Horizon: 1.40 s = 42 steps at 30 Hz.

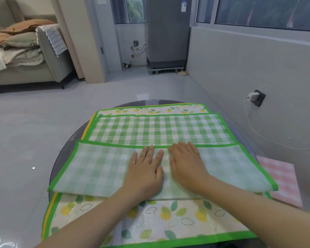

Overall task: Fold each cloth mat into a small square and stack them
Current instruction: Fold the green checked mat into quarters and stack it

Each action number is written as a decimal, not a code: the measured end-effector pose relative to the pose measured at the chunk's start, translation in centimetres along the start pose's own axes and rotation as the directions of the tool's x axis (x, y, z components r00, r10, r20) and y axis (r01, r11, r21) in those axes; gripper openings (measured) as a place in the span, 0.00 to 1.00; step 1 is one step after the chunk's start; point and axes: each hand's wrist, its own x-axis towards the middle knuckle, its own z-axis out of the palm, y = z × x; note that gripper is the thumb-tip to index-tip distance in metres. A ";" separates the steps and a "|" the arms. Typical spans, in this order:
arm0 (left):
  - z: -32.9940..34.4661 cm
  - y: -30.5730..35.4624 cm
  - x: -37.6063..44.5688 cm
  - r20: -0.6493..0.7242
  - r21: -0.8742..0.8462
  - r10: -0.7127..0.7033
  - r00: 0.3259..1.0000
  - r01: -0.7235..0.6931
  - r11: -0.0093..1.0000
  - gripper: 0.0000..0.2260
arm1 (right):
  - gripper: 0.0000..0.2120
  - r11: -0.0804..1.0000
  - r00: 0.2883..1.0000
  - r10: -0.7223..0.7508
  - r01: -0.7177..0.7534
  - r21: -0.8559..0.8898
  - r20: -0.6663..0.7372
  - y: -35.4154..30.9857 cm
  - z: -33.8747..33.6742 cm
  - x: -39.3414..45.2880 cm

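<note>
Gingham mat (161, 129), green-checked with a green border, lies on top of the pile on the round glass counter (64, 151), and its near half is already brought up over itself so the paler underside faces me. Both of my hands are flat on that folded flap: my left hand (145, 169) and right hand (186, 163) sit side by side at its middle, fingers (151, 151) straight and spread, gripping nothing, only pressing. The fingertips reach roughly to the flap's far edge.

I judge this to be the first fold of this mat, at the smoothing stage; it is now a long strip, not yet a square. Next, I think, each end must be brought across the other, so I would need to pinch a short edge at one side and carry it over while the other hand pins the middle, keeping the borders lined up.

Under it lies a leaf-print mat (150, 221) with a green border, and an orange-yellow edge of another shows at the left. A folded pink piece (281, 179) sits at the right, apparently one already done.

A label (183, 6) is stuck on the grey appliance by the window, but its writing is too small to read.
</note>
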 end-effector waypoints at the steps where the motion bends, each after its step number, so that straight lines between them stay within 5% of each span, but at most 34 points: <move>1: 0.0 0.0 0.0 0.002 0.001 0.001 1.000 -0.001 1.000 0.24 | 0.38 1.000 0.997 0.011 -0.011 0.002 0.075 -0.2 0.1 -0.7; 5: 0.0 0.0 0.1 0.006 0.005 0.004 1.000 -0.004 1.000 0.24 | 0.28 0.997 0.979 0.072 -0.071 -0.009 0.192 1.2 0.4 -2.2; 8: 0.1 -0.1 0.0 0.008 -0.003 0.005 1.000 -0.005 1.000 0.24 | 0.34 0.993 0.978 0.116 -0.109 -0.051 0.170 3.0 0.0 -3.1; 23: 0.0 -0.1 -0.1 0.006 0.003 0.006 1.000 -0.006 1.000 0.27 | 0.28 0.930 0.922 0.363 -0.349 -0.114 0.134 8.9 -2.7 -4.9; 32: -0.1 0.0 0.0 0.005 -0.017 0.004 1.000 -0.004 1.000 0.24 | 0.25 0.998 0.987 0.036 -0.045 0.052 0.158 1.1 -0.2 -1.0; 42: -1.8 -7.7 -1.3 -0.020 -0.004 -0.066 0.998 0.066 0.998 0.26 | 0.25 0.999 0.982 0.038 -0.034 -0.026 0.185 0.8 0.3 -0.8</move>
